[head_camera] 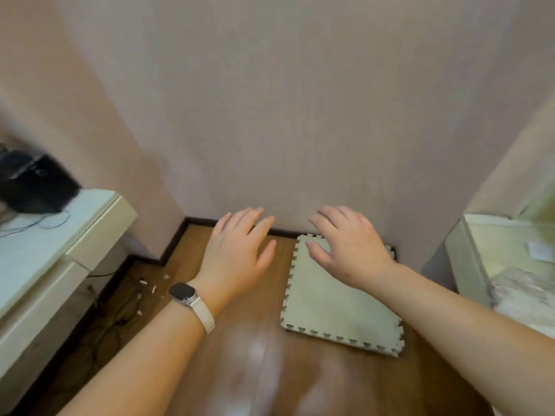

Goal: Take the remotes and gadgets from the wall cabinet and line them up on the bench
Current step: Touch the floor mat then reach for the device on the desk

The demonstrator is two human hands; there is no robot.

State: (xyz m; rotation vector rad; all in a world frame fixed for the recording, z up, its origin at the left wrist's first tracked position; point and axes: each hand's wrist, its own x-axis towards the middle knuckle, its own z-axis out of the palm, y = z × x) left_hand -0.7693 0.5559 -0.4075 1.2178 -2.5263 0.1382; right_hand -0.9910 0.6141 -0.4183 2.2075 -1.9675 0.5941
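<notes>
The left hand point(240, 253) is held out palm down, fingers straight and a little spread, with nothing in it. The right hand point(348, 244) beside it is likewise flat and loosely fanned, and empty. The two are near each other but apart, and both seem to hang in the air above the floor without touching anything. On the left wrist sits a dark square-faced watch on a pale cream strap point(192, 301).

Under the right hand lies a square grey-green foam mat with jigsaw edges point(336, 304), flat on a glossy brown wooden floor point(240, 364), its far edge close to the dark brown skirting board point(192, 225). Behind it rises a plain pinkish-beige wall point(300, 115). A few small white scraps point(147, 286) lie on the floor to the left.

At the left edge stands a white drawer unit point(75, 235) with a blurred black device point(33, 181) and a thin wire on top. Whether that device is one of the gadgets cannot be told. At the right edge is a pale cream piece of furniture point(468, 256) with something white and lacy on it.

No remotes show anywhere, and neither the wall cabinet nor the bench is in view. With both hands empty and nothing lined up in sight, the task looks barely begun, or between trips. Reaching the cabinet, taking the items out and setting them in a row all appear yet to do
</notes>
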